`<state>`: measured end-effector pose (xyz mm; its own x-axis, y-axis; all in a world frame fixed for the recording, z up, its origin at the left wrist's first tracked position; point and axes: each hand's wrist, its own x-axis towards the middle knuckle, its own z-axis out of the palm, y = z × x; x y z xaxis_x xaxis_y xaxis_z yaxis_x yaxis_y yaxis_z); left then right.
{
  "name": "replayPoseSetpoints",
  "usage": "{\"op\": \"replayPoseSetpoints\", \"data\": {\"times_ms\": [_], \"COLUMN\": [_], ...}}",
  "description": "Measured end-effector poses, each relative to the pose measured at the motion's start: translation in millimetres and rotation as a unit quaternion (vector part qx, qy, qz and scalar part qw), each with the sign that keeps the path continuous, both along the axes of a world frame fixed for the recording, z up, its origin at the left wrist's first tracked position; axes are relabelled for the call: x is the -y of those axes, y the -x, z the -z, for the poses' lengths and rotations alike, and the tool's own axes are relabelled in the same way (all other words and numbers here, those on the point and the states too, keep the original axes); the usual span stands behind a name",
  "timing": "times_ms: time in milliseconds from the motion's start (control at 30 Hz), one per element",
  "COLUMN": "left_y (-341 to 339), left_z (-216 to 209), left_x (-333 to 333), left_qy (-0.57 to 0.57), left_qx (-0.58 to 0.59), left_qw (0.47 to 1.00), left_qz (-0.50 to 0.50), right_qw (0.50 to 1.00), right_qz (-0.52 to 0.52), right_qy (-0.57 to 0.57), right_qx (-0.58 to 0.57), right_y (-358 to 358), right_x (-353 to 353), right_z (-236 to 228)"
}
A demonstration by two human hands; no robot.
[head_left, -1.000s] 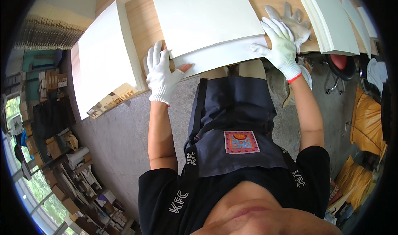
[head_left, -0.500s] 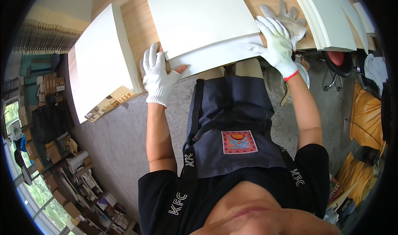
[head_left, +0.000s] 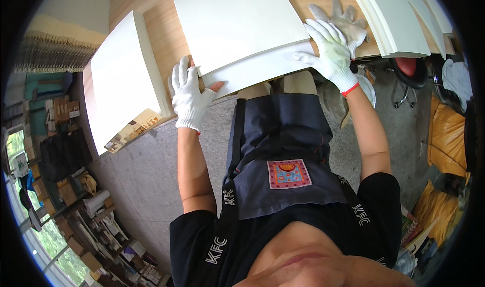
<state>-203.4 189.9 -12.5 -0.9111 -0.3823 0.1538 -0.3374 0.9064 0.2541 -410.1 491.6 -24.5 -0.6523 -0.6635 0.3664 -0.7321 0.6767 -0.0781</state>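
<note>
On the wooden table a large white stack of sheets point(head_left: 240, 19) lies in front of me, and a white strip point(head_left: 257, 64) shows along its near edge. My left hand point(head_left: 191, 97), in a white knit glove with a bare thumb tip, touches the strip's left end. Its fingers are stretched out along the side and the thumb is spread over the near edge. At the opposite end my right hand point(head_left: 331, 52), also gloved, lies flat with its thumb apart on the strip. Just beyond it rests a loose greyish work glove point(head_left: 346, 21), partly covered by my right fingers.
Another white stack point(head_left: 121, 79) stands on the table point(head_left: 164, 34) at left, over a printed carton piece point(head_left: 134, 130). More white stacks point(head_left: 391, 24) are at right. Below are a stool point(head_left: 411, 74), a yellow sack point(head_left: 447, 135) and shelves of boxes point(head_left: 65, 191).
The whole view has shifted slightly. Both hands keep their places at the two ends of the white strip.
</note>
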Motion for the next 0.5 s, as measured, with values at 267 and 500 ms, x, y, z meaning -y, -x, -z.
{"op": "replayPoseSetpoints", "data": {"times_ms": [267,500], "left_y": [11.0,16.9], "left_z": [-22.4,-43.3], "left_x": [-19.0,-22.5], "left_qy": [0.011,-0.016], "left_qx": [-0.165,-0.069], "left_qw": [0.975,0.984], "left_qz": [0.151,0.164], "right_qw": [1.000,1.000], "right_qz": [0.012,0.004], "right_qy": [0.010,0.029], "right_qx": [-0.001,-0.006], "right_y": [0.2,0.8], "right_x": [-0.5,0.8], "right_z": [3.2,2.9]}}
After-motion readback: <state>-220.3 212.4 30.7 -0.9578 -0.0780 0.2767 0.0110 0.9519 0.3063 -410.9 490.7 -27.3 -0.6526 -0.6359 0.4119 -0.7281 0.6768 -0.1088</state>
